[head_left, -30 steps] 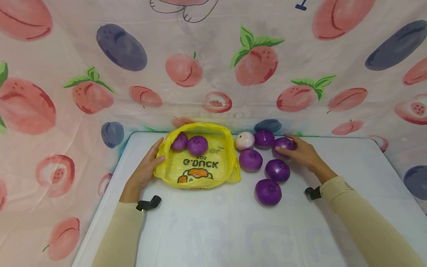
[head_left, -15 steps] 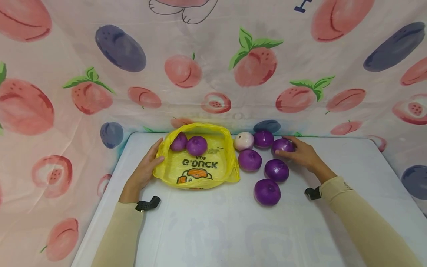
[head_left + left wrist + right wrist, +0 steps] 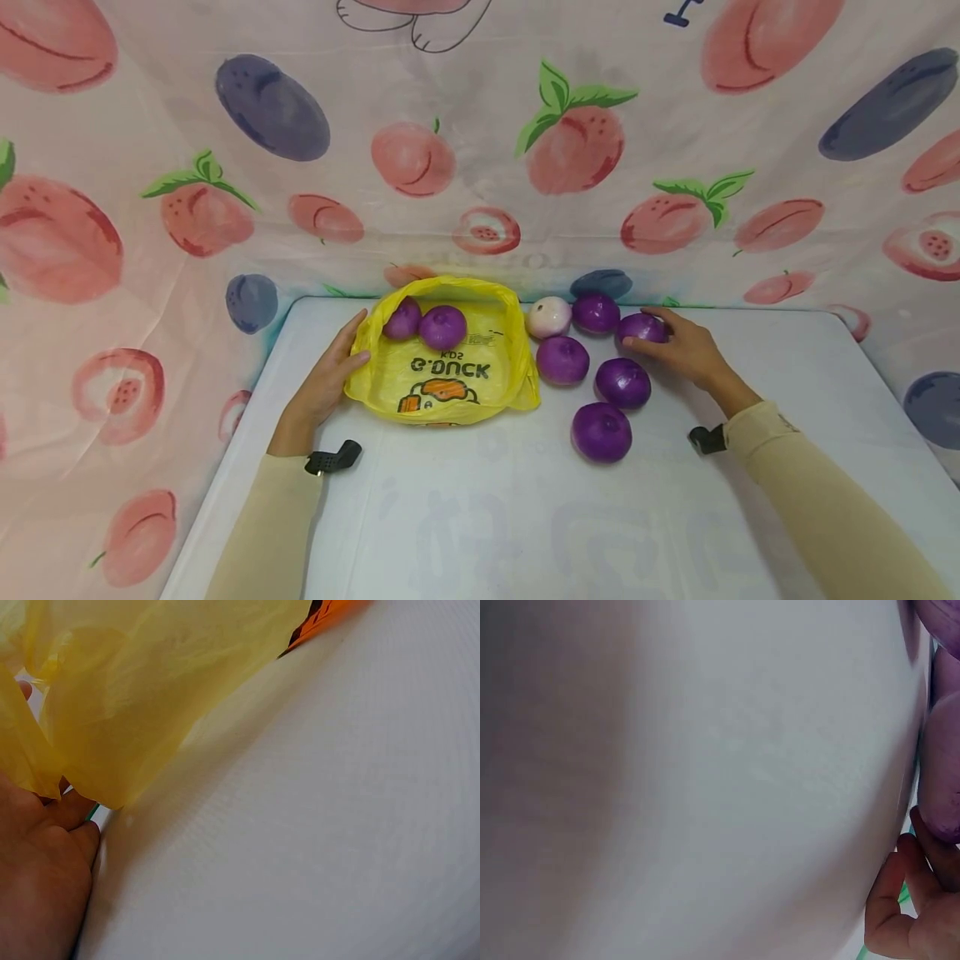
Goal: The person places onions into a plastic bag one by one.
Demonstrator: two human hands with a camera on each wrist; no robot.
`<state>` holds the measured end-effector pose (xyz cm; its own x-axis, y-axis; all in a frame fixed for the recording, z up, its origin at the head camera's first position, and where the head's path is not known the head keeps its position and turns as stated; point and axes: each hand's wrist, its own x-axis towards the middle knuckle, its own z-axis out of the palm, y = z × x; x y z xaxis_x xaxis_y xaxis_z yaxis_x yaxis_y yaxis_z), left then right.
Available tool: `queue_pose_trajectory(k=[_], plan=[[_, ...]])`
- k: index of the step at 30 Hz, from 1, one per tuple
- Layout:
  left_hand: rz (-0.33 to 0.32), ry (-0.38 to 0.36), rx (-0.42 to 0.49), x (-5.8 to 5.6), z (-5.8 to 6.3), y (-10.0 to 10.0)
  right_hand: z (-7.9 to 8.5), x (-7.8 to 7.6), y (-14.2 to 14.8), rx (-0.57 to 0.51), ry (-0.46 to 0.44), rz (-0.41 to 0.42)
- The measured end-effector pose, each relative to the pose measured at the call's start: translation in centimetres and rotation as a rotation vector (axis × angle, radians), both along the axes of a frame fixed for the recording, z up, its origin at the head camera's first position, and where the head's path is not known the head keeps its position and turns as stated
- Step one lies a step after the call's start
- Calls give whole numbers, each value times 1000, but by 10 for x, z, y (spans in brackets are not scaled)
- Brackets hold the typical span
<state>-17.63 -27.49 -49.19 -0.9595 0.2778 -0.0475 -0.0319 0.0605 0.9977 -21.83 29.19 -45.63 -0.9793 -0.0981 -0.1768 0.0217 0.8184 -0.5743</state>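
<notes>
In the head view my left hand holds the left side of a yellow plastic bag, thumb at its rim. The bag lies with its mouth wide and has two red onions inside. In the left wrist view the bag hides most of the left fingers. My right hand grips a red onion at the back of the table, thumb in front and fingers behind. In the right wrist view that onion shows at the right edge, fingers against it.
A white onion sits just right of the bag. Several more red onions stand close around it on the white table. A fruit-printed cloth hangs right behind the table's back edge.
My right hand and the onion in its grip have shifted slightly to the right. The left hand and the bag stay where they were.
</notes>
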Motion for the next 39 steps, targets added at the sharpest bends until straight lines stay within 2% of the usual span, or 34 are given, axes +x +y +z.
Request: queue_pose_trajectory(k=[13,27,39], plan=[[5,-6,-20,-1,-1,0,4,7,1,-27,69,-64],[9,0,-19,0,1,0,39,17,-23,-57,234,-18],[6,-3,-15,0,1,1,53,18,-57,-114,252,26]])
